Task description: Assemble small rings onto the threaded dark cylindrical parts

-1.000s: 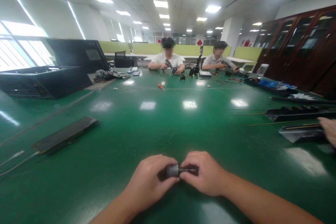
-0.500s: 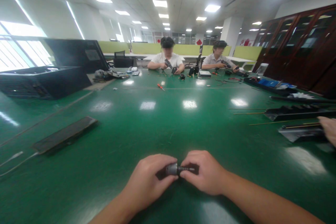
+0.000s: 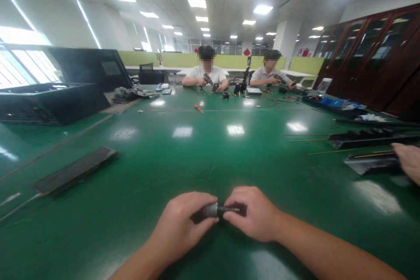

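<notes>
Close in front of me, above the green table, I hold a small motor-like part with a grey cylindrical body [image 3: 210,210] and a thin, dark, ridged shaft [image 3: 233,209]. Thumb and fingers of my left hand [image 3: 183,218] are closed round the grey body at its left end. My right hand [image 3: 254,214] pinches the dark shaft on the right, its fingertips beside the black collar [image 3: 220,211]. The part lies roughly level between both hands. Its far left end is hidden in my left palm, and its exact kind is unclear.
A long dark bar [image 3: 77,170] with a white cable lies left. Black metal channels [image 3: 370,162] and thin rods lie right, with another person's hand [image 3: 407,162] on one. An orange screwdriver [image 3: 198,108] lies farther off. Two people [image 3: 205,74] work with drills across the green table [image 3: 183,157].
The whole view has shifted slightly. Both my hands keep their grips on the part, with a slightly wider gap between my fingertips.
</notes>
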Action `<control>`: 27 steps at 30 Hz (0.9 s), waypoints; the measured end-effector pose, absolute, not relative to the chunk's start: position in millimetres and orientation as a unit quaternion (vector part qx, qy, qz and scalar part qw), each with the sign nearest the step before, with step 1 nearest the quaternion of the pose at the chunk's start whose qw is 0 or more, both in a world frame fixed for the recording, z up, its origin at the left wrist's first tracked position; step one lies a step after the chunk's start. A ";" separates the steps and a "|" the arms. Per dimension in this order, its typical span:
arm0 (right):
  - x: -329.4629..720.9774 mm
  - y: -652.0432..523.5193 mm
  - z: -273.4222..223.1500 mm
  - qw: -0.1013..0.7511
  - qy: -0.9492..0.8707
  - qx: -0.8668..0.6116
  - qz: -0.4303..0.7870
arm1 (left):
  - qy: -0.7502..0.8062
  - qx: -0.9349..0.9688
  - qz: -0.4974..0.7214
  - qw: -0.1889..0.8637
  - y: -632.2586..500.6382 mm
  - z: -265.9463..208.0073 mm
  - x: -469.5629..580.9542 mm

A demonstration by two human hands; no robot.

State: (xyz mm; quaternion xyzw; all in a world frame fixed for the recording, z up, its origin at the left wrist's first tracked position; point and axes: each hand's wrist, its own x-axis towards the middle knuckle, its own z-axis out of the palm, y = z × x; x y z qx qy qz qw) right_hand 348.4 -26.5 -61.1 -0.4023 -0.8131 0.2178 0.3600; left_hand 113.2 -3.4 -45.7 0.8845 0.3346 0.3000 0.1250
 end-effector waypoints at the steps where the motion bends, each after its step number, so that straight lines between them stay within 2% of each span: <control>1: 348.6 -26.5 -60.8 0.359 -0.813 -0.403 0.218 | 0.334 0.885 0.301 0.122 -3.0 -45.7 113.2; 27: 348.5 -28.2 -56.4 0.351 -0.800 -0.434 0.221 | 0.328 0.889 0.313 0.065 0.0 -43.6 106.6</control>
